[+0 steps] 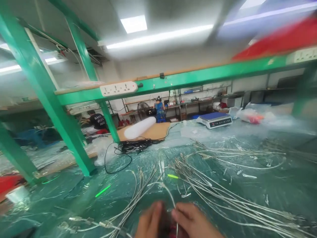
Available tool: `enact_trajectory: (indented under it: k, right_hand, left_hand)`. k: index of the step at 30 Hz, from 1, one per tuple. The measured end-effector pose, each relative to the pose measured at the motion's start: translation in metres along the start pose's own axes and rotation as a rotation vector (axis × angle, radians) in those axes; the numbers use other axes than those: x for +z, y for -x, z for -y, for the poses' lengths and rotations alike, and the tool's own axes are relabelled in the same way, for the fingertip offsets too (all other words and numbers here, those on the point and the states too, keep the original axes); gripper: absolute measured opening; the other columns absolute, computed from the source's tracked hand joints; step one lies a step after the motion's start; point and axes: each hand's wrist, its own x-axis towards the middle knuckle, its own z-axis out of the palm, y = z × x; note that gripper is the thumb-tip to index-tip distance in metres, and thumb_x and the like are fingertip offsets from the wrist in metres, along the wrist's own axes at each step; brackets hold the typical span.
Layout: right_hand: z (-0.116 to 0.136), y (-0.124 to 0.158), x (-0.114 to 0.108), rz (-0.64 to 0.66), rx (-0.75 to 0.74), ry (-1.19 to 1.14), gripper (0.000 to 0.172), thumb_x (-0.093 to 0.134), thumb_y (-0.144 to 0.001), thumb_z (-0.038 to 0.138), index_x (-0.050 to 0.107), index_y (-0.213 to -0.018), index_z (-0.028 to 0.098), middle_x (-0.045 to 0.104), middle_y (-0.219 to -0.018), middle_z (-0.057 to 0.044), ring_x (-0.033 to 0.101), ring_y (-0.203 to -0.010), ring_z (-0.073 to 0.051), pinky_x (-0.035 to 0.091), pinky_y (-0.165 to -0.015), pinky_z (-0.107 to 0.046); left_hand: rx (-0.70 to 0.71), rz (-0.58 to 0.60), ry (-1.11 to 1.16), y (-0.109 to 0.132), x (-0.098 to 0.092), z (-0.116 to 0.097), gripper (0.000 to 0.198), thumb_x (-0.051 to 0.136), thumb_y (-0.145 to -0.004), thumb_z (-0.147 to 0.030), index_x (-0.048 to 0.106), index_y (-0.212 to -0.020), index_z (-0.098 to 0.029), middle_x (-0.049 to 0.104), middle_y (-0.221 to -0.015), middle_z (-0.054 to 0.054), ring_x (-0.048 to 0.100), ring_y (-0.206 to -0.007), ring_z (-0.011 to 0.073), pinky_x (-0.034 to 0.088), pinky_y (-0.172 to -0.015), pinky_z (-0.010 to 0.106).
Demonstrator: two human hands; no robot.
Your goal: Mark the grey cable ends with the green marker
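- My left hand [149,222] and right hand [192,219] sit at the near edge of the view, close together, fingertips turned toward each other. They look to be pinching one thin white cable [170,195] that loops up and away from them. The blur hides the exact grip, and something dark and reddish between the hands is too smeared to name.
- Holding it near and central probably keeps the cable end where I can look at it.
- The green table [284,185] is covered with clear plastic sheet, likely to protect the surface.
- Loose cables lie in two rough spreads: one bundle to the left of my hands [133,195], a larger fan to the right [223,195]. They are too many and too tangled to count; dozens, I judge.
- One black cord [131,147] lies coiled farther away, at the foot of a green frame post [61,122].
- One power strip [119,88] is fixed on the green crossbar, up where plugs can reach it.
- One weighing scale [215,119] stands far right; one white roll [140,127] lies far centre.
- Two other people [159,110] are at work far off.
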Motion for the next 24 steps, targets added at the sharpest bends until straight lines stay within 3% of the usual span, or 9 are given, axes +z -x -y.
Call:
enact_trajectory:
  k: [2,6,9,13,16,20,24]
  right_hand:
    - [-0.001,0.000,0.004,0.083,-0.017,0.069,0.047,0.054,-0.081,0.061,0.055,-0.063,0.018,0.046,-0.056,0.004,0.044,-0.053,-0.011,0.033,-0.051,-0.020]
    - [-0.004,-0.005,0.004,0.184,0.019,0.177,0.038,0.067,-0.076,0.040,0.050,-0.050,0.018,0.039,-0.049,0.006,0.040,-0.054,-0.011,0.031,-0.052,-0.021]
    - [0.000,-0.003,-0.006,0.193,0.039,0.204,0.033,0.070,-0.073,0.032,0.053,-0.049,0.018,0.041,-0.049,0.006,0.040,-0.052,-0.010,0.030,-0.052,-0.021]
    - [0.015,0.004,-0.023,-0.057,0.034,0.254,0.015,0.063,-0.079,0.029,0.068,-0.071,0.017,0.053,-0.056,0.004,0.045,-0.052,-0.010,0.031,-0.048,-0.020]
    - [0.026,0.006,-0.035,-0.248,-0.016,0.322,0.017,0.061,-0.084,0.029,0.069,-0.094,0.018,0.063,-0.069,0.001,0.055,-0.061,-0.012,0.039,-0.054,-0.019]
    - [0.036,0.001,-0.050,-0.338,-0.068,0.720,0.021,0.050,-0.095,0.031,0.067,-0.098,0.020,0.069,-0.079,-0.001,0.063,-0.070,-0.014,0.044,-0.062,-0.021]
    - [0.042,-0.028,-0.058,-0.335,-0.034,0.938,0.018,0.052,-0.094,0.027,0.068,-0.097,0.018,0.069,-0.096,-0.005,0.065,-0.091,-0.021,0.046,-0.081,-0.031]
  left_hand:
    - [-0.029,-0.041,0.118,-0.019,-0.003,-0.005,0.048,0.031,-0.096,-0.051,0.065,-0.100,-0.018,0.068,-0.079,0.004,0.061,-0.062,0.0180,0.049,-0.052,0.029]
    - [-0.012,-0.023,0.233,-0.045,-0.004,-0.017,0.045,0.056,-0.083,-0.054,0.067,-0.100,-0.013,0.067,-0.072,0.002,0.045,-0.040,0.0097,0.035,-0.040,0.024]
    - [0.002,0.017,0.234,-0.055,-0.003,-0.017,0.041,0.063,-0.078,-0.053,0.069,-0.090,-0.014,0.068,-0.066,0.000,0.043,-0.035,0.0076,0.031,-0.040,0.022]
    - [-0.024,0.051,0.219,-0.057,0.003,-0.001,0.036,0.067,-0.077,-0.051,0.068,-0.070,-0.016,0.061,-0.055,-0.004,0.041,-0.035,0.0069,0.028,-0.040,0.021]
    - [-0.058,0.133,0.246,-0.053,0.012,0.009,0.038,0.071,-0.074,-0.049,0.066,-0.056,-0.016,0.049,-0.043,-0.007,0.034,-0.034,0.0064,0.021,-0.036,0.020]
    - [-0.084,0.136,0.335,-0.050,0.014,0.014,0.037,0.071,-0.072,-0.055,0.071,-0.078,-0.018,0.059,-0.051,-0.007,0.041,-0.030,0.0079,0.028,-0.033,0.021]
    - [-0.124,0.116,0.486,-0.051,0.007,0.017,0.044,0.063,-0.079,-0.058,0.068,-0.098,-0.018,0.072,-0.072,0.000,0.054,-0.032,0.0108,0.040,-0.036,0.023]
